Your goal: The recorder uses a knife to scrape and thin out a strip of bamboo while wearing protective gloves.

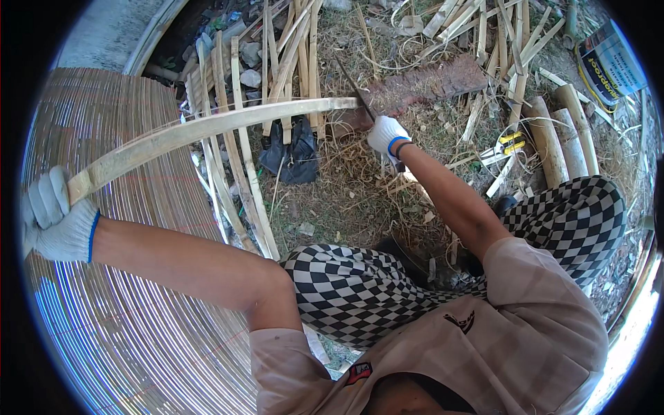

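Observation:
A long bamboo strip [214, 124] stretches from the far left to the middle of the head view, and it looks bent by the lens. My left hand [59, 214], in a white knit glove with a blue cuff, is closed round its near left end. My right hand [387, 135], gloved the same way, grips a long dark-bladed knife [354, 86]; its handle is hidden in the fist. The blade crosses right at the strip's far end, and I cannot tell whether it has cut in. Under that end lies a rough reddish-brown wooden block [429, 88] on the ground.
A slatted bamboo mat [138, 277] spreads along my left. Loose bamboo strips [242, 152] lie beside it, near a black plastic bag [294, 152]. To the right are cut poles [546, 142], yellow-handled pliers [510, 144] and a bucket [612, 69]. More strips [512, 41] are heaped at the back.

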Demonstrator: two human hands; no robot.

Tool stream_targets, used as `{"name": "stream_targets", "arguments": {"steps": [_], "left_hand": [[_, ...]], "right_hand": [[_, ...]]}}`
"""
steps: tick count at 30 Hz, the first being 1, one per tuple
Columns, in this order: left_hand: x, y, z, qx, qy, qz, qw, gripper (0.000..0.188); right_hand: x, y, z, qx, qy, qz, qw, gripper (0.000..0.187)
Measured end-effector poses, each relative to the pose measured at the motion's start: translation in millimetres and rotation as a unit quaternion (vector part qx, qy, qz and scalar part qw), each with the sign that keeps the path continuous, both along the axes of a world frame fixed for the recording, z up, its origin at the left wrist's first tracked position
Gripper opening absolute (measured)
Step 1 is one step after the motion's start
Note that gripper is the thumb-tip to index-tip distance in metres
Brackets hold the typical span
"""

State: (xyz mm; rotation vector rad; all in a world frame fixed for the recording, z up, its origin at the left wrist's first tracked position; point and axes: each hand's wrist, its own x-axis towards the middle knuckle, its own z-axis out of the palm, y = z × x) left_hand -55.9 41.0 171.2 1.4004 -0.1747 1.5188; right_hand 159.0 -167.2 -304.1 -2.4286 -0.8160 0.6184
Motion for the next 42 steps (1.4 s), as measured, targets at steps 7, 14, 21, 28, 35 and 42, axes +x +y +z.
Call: {"name": "stream_targets", "arguments": {"steps": [7,14,21,28,35,42], "left_hand": [[-15,1,16,0.049,0.037,-0.07,0.996,0.044],[-2,0,-4,0.0,0.009,-0.222,0.975,0.045],[15,-18,1,0.036,0.014,-0.305,0.951,0.044],[34,-51,1,0.071,0.068,-0.441,0.892,0.044],[52,-70,3,0.072,0.076,-0.385,0.917,0.052],[53,-82,-3,0.068,0.044,-0.347,0.934,0.046]], "right_hand": [[-28,-1,20,0.077,-0.017,0.001,0.997,0.029],[0,-12,18,0.056,0.082,0.008,0.995,0.034],[-52,-36,152,0.201,-0.096,-0.011,0.975,0.039],[-91,-39,282,0.414,-0.174,0.037,0.893,0.028],[-99,-45,352,0.365,-0.242,0.111,0.892,0.025],[-102,-51,361,0.302,-0.342,0.132,0.88,0.028]]}}
